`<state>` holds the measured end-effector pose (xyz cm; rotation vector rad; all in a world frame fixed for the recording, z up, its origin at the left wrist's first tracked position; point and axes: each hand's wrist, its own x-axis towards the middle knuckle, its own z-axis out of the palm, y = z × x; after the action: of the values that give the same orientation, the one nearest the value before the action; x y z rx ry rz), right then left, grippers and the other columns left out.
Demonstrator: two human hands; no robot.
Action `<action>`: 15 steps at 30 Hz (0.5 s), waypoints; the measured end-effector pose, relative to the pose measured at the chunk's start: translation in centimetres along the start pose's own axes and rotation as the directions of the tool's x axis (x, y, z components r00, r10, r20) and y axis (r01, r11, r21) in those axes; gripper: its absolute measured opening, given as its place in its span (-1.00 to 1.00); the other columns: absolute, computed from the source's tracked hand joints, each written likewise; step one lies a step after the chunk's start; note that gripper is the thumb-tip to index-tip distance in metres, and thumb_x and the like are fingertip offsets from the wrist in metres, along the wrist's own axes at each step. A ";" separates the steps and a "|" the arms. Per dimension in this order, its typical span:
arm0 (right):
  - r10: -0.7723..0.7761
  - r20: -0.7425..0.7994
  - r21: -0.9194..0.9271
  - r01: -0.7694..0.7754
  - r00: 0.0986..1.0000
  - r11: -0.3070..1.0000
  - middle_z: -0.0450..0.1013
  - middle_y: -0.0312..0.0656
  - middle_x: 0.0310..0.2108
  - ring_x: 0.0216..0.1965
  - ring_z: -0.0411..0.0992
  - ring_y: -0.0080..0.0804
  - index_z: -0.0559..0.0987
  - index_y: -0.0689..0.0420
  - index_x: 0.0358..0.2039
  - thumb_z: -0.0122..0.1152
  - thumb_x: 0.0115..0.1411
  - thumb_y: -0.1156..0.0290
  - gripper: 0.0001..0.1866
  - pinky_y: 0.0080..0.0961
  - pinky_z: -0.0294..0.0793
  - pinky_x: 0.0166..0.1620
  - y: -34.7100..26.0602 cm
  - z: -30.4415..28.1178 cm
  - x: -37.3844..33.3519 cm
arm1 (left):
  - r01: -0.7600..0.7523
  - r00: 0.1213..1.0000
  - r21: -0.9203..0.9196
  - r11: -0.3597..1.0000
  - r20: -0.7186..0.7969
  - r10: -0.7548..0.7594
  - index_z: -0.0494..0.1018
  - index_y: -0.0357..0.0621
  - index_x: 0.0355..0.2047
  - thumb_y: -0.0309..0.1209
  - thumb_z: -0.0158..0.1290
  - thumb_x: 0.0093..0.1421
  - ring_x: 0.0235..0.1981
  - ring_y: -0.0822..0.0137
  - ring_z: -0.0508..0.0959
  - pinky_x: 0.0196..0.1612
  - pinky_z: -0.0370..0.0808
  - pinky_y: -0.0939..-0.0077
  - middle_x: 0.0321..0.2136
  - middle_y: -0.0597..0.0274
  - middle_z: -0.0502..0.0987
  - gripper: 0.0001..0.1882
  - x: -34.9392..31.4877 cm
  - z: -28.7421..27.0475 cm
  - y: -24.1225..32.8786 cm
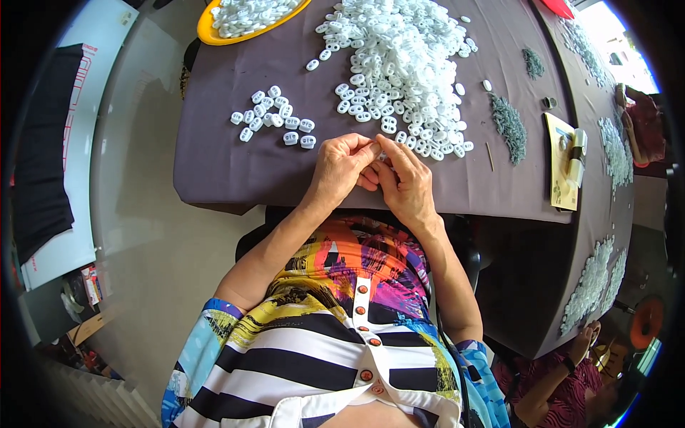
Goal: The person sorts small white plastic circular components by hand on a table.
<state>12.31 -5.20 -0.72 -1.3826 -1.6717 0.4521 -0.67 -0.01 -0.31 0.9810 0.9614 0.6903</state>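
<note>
My left hand (347, 165) and my right hand (407, 182) meet fingertip to fingertip at the table's near edge. Both are closed in a pinch, and a sliver of a small white plastic piece shows between them, mostly hidden by the fingers. Just beyond lies a big heap of white oval plastic pieces (399, 64), many showing two holes, like cord-lock parts. To the left of my hands sits a small group of thicker white two-hole pieces (277, 114), some standing upright with dark openings facing me.
A yellow tray (207, 32) of white pieces stands at the far left. Right of the heap are piles of tiny grey-green parts (509, 128), a thin stick (490, 157) and a yellow card (562, 160). Another person's hand (586, 339) is at the lower right, near more piles.
</note>
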 end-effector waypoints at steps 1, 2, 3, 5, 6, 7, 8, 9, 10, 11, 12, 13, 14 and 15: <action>-0.001 -0.027 -0.010 0.000 1.000 1.000 0.43 -0.11 -0.31 -0.43 0.45 -0.27 0.44 0.20 -0.11 0.11 -0.04 0.64 -0.60 -0.48 0.46 -0.39 0.1 0.2 0.0 | -0.002 1.000 0.000 1.000 -0.001 0.002 0.45 -0.28 -0.38 -0.32 0.00 0.19 -0.66 0.52 0.50 -0.63 0.50 0.67 -0.58 0.26 0.50 -0.77 0.0 0.1 -0.1; -0.001 -0.054 -0.020 0.000 0.999 1.000 0.42 -0.13 -0.34 -0.47 0.44 -0.34 0.45 0.17 -0.11 0.12 -0.06 0.65 -0.58 -0.51 0.44 -0.40 0.1 0.3 0.0 | -0.011 1.000 0.003 1.000 -0.023 0.011 0.45 -0.28 -0.39 -0.31 0.00 0.19 -0.67 0.53 0.49 -0.64 0.49 0.67 -0.60 0.26 0.50 -0.77 -0.1 0.2 -0.2; -0.006 -0.053 -0.020 0.005 0.999 1.000 0.42 -0.13 -0.34 -0.47 0.44 -0.34 0.45 0.17 -0.11 0.12 -0.06 0.65 -0.58 -0.51 0.44 -0.40 0.0 0.4 0.0 | -0.021 0.999 0.006 1.000 -0.046 0.021 0.45 -0.28 -0.41 -0.30 0.01 0.19 -0.69 0.53 0.47 -0.65 0.48 0.68 -0.62 0.26 0.49 -0.76 -0.1 0.3 -0.2; 0.033 -0.069 -0.011 -0.034 0.997 0.999 0.41 -0.14 -0.35 -0.49 0.42 -0.32 0.46 0.17 -0.12 0.12 -0.07 0.65 -0.59 -0.52 0.43 -0.43 -0.1 0.4 0.0 | -0.044 0.997 0.052 0.998 -0.054 0.047 0.45 -0.28 -0.42 -0.30 0.00 0.19 -0.69 0.53 0.46 -0.66 0.47 0.68 -0.63 0.25 0.49 -0.75 0.0 0.4 -0.4; 0.032 -0.068 -0.011 -0.033 0.997 0.999 0.41 -0.14 -0.35 -0.49 0.42 -0.32 0.46 0.17 -0.12 0.12 -0.07 0.65 -0.59 -0.52 0.43 -0.43 0.0 0.5 0.0 | -0.060 0.996 0.099 0.993 -0.056 0.066 0.44 -0.29 -0.42 -0.29 0.00 0.19 -0.70 0.53 0.45 -0.67 0.46 0.68 -0.63 0.25 0.48 -0.74 0.0 0.4 -0.5; 0.043 -0.073 -0.021 -0.045 0.996 0.999 0.40 -0.14 -0.35 -0.49 0.42 -0.30 0.46 0.18 -0.13 0.12 -0.07 0.65 -0.60 -0.51 0.42 -0.43 0.0 0.6 -0.1 | -0.061 0.996 0.098 0.993 -0.056 0.067 0.44 -0.29 -0.42 -0.29 0.00 0.19 -0.70 0.53 0.45 -0.67 0.46 0.68 -0.63 0.25 0.48 -0.74 -0.1 0.5 -0.5; 0.054 -0.078 -0.030 -0.057 0.995 0.998 0.40 -0.14 -0.35 -0.48 0.42 -0.29 0.46 0.18 -0.14 0.12 -0.07 0.64 -0.61 -0.51 0.42 -0.43 0.1 0.6 -0.1 | -0.068 0.994 0.072 0.995 -0.076 0.073 0.44 -0.31 -0.45 -0.33 -0.01 0.19 -0.72 0.54 0.45 -0.69 0.44 0.68 -0.66 0.26 0.47 -0.75 -0.1 0.6 -0.5; 0.054 -0.078 -0.030 -0.056 0.996 0.998 0.40 -0.14 -0.35 -0.48 0.42 -0.29 0.46 0.18 -0.14 0.12 -0.07 0.64 -0.61 -0.51 0.42 -0.43 0.1 0.6 -0.1 | -0.075 0.992 0.046 0.996 -0.097 0.079 0.45 -0.33 -0.47 -0.37 -0.02 0.20 -0.73 0.54 0.44 -0.72 0.43 0.67 -0.69 0.26 0.46 -0.76 -0.1 0.6 -0.4; 0.041 -0.068 -0.045 -0.044 0.997 0.998 0.40 -0.14 -0.35 -0.47 0.41 -0.29 0.46 0.18 -0.15 0.12 -0.06 0.62 -0.62 -0.49 0.42 -0.42 0.1 0.5 0.0 | -0.075 0.992 0.046 0.996 -0.097 0.080 0.45 -0.33 -0.47 -0.37 -0.02 0.20 -0.73 0.54 0.44 -0.72 0.43 0.67 -0.69 0.26 0.46 -0.76 -0.1 0.6 -0.4; 0.029 -0.059 -0.060 -0.032 0.998 0.998 0.40 -0.14 -0.35 -0.47 0.41 -0.28 0.46 0.18 -0.15 0.13 -0.05 0.61 -0.63 -0.48 0.42 -0.41 0.1 0.4 0.1 | -0.057 0.995 0.022 0.998 -0.082 0.059 0.45 -0.33 -0.47 -0.36 -0.04 0.21 -0.73 0.53 0.45 -0.72 0.43 0.67 -0.68 0.25 0.47 -0.76 0.0 0.4 -0.4; 0.028 -0.060 -0.060 -0.032 0.998 0.998 0.40 -0.14 -0.35 -0.47 0.41 -0.28 0.46 0.18 -0.15 0.13 -0.05 0.61 -0.63 -0.48 0.42 -0.41 0.2 0.3 0.1 | -0.038 0.997 -0.001 0.999 -0.066 0.037 0.45 -0.33 -0.46 -0.36 -0.05 0.21 -0.72 0.52 0.46 -0.72 0.44 0.67 -0.67 0.24 0.47 -0.75 -0.1 0.3 -0.4; 0.013 -0.031 -0.054 -0.015 0.999 0.998 0.39 -0.14 -0.35 -0.45 0.41 -0.27 0.46 0.18 -0.16 0.13 -0.05 0.60 -0.64 -0.47 0.42 -0.40 0.2 0.1 0.2 | -0.038 0.997 0.000 0.999 -0.066 0.038 0.45 -0.33 -0.46 -0.36 -0.05 0.21 -0.72 0.52 0.46 -0.72 0.44 0.67 -0.67 0.24 0.47 -0.75 -0.1 0.1 -0.3; -0.002 -0.003 -0.049 0.002 1.000 0.999 0.39 -0.14 -0.35 -0.44 0.41 -0.26 0.45 0.18 -0.16 0.13 -0.04 0.59 -0.65 -0.46 0.42 -0.40 0.2 0.0 0.2 | -0.001 1.000 -0.001 1.000 -0.024 0.001 0.43 -0.32 -0.45 -0.31 -0.05 0.22 -0.70 0.51 0.47 -0.69 0.47 0.66 -0.65 0.24 0.47 -0.73 -0.1 -0.1 0.0; 0.000 0.000 -0.047 0.000 1.000 0.999 0.39 -0.14 -0.35 -0.44 0.41 -0.26 0.45 0.18 -0.16 0.13 -0.04 0.59 -0.65 -0.46 0.42 -0.40 0.2 0.0 0.2 | 0.041 0.999 -0.004 0.999 0.016 -0.041 0.42 -0.31 -0.43 -0.26 -0.05 0.22 -0.68 0.49 0.49 -0.66 0.50 0.65 -0.63 0.24 0.47 -0.70 -0.1 -0.2 0.2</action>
<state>12.41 -4.93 -0.77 -1.4168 -1.6927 0.4150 -0.90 0.11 -0.16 0.9586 0.9637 0.6492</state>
